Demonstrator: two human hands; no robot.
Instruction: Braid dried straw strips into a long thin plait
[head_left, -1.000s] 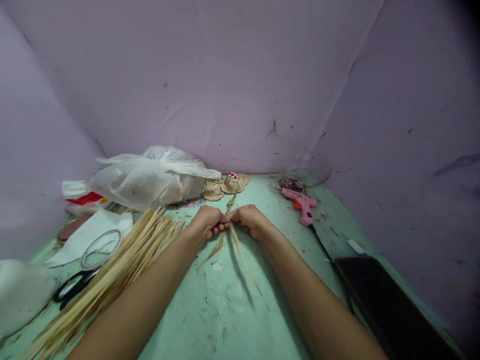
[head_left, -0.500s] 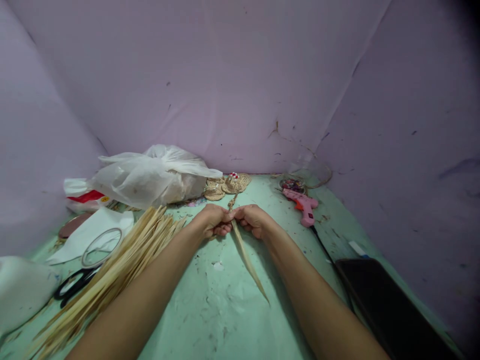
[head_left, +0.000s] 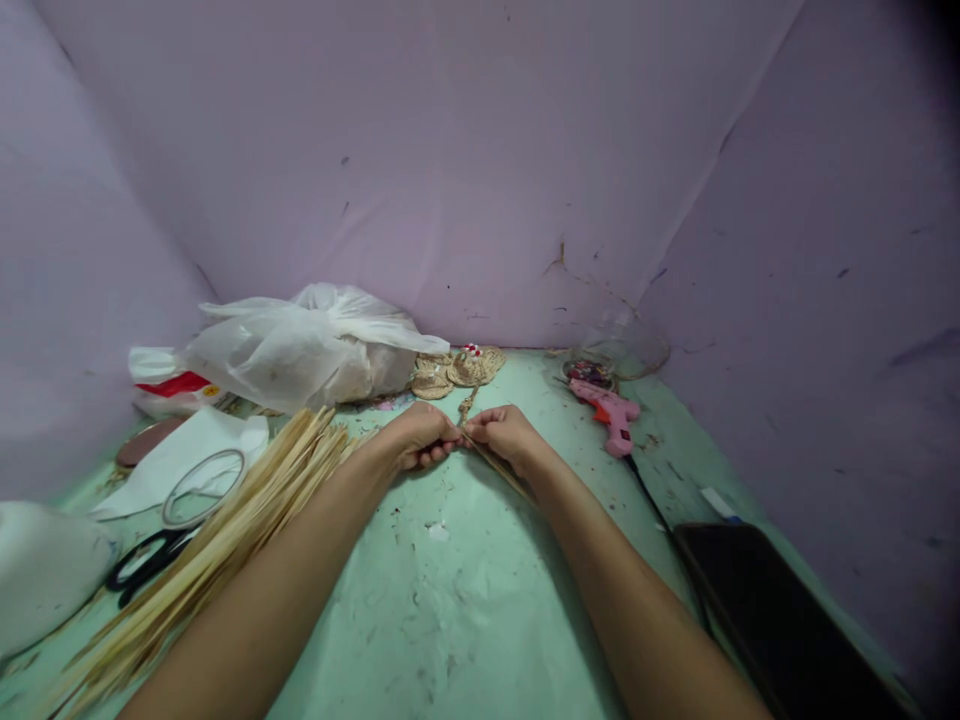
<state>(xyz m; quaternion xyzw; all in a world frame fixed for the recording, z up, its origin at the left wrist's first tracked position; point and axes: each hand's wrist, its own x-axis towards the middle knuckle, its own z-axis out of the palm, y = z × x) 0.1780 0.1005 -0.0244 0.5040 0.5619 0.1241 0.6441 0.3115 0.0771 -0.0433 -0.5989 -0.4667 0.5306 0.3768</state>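
A thin braided cord of dried plant fibre (head_left: 466, 404) runs from the woven flower-like piece (head_left: 486, 368) toward me, down to my fingers. My left hand (head_left: 420, 436) is closed, thumb and index finger pinching the cord's near end. My right hand (head_left: 504, 434) pinches there too, its fingertips almost touching those of the left. From between the fingertips a loose pale fibre strip (head_left: 501, 472) slants to the right, partly under my right wrist. The exact crossing of the strands is hidden by the fingers. Red and white beads (head_left: 472, 350) sit on the woven piece.
On the left lie a bundle of dried strips (head_left: 247, 530), black-handled scissors (head_left: 146, 565), a pale ring (head_left: 174, 505), white paper (head_left: 217, 440) and a plastic bag (head_left: 300, 350). To the right are a pink glue gun (head_left: 616, 415), its cord, a bead container (head_left: 589, 372) and a dark phone-like slab (head_left: 780, 610).
The loose strip, which pointed toward me between my forearms, has swung right and now lies against my right wrist. Both hands stay pinched at nearly the same place.
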